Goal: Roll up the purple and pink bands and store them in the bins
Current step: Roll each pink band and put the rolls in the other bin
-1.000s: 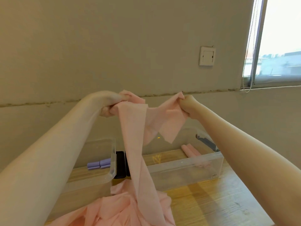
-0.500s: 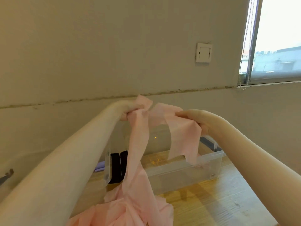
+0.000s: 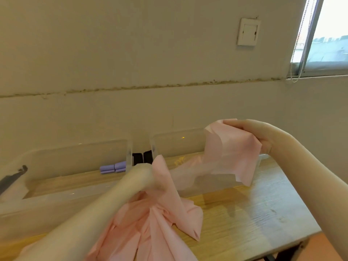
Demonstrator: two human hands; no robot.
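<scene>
Wooden bench (image 3: 254, 210) against a beige wall. Purple rolls (image 3: 113, 168) already in left bin (image 3: 75, 147), centre frame. Right hand (image 3: 263, 137) pinches pink band (image 3: 231, 155) over right bin (image 3: 188, 137); left hand (image 3: 150, 178) grips its middle. Pink unrolled; rolling remains.

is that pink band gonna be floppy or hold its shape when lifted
Likely very floppy: the thin pink stretch band sags between the right hand and left hand. Probably light, since it crumples in loose folds on the wooden table. It won't roll.
</scene>
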